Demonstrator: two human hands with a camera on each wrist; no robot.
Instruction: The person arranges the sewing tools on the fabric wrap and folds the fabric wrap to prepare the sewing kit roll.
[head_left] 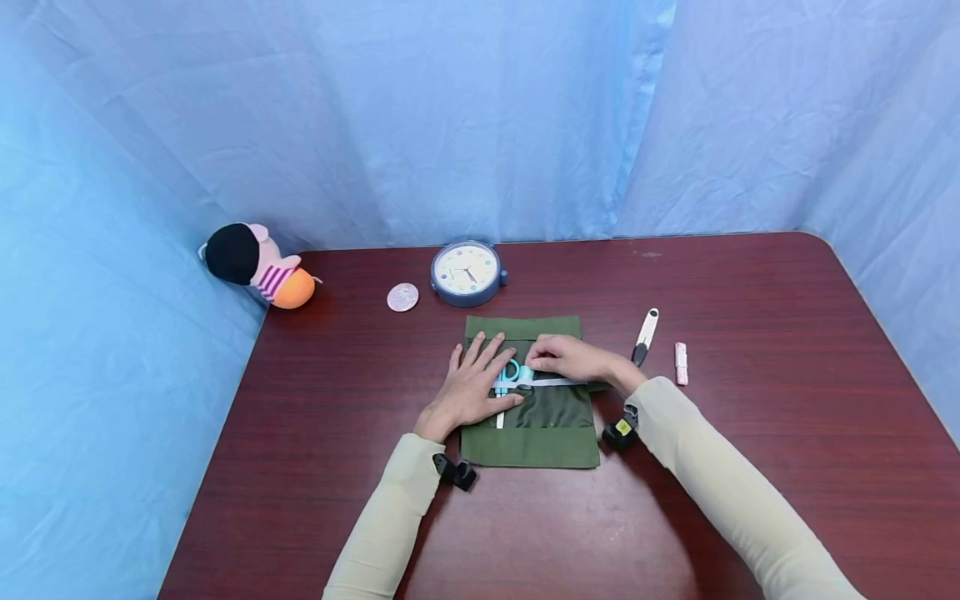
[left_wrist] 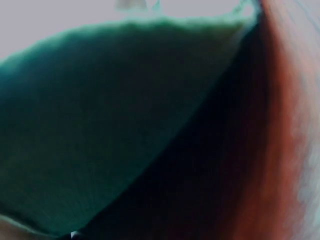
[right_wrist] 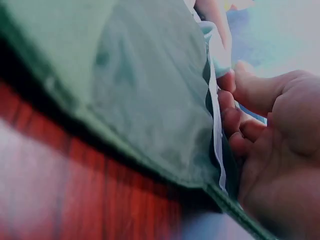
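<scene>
A green fabric organizer (head_left: 530, 448) lies unfolded on the table, with a white elastic band (head_left: 558, 382) across its middle. Scissors with light blue handles (head_left: 512, 369) are tucked under the band, blades toward the near side. My left hand (head_left: 471, 388) rests on the organizer's left part, fingers spread, partly covering the scissors. Beside the scissors, a small pale blue item (head_left: 527, 374) sits at the band; its kind is unclear. My right hand (head_left: 568, 358) pinches it from above. In the right wrist view, the thumb and fingers (right_wrist: 247, 90) close in at the band.
A white-and-black handled tool (head_left: 645, 335) lies by my right wrist, partly hidden, with a small pinkish-white bundle (head_left: 681, 363) farther right. Behind the organizer stand a blue round clock (head_left: 467, 272) and a pale disc (head_left: 402, 297). A plush toy (head_left: 262, 265) sits at the back left corner.
</scene>
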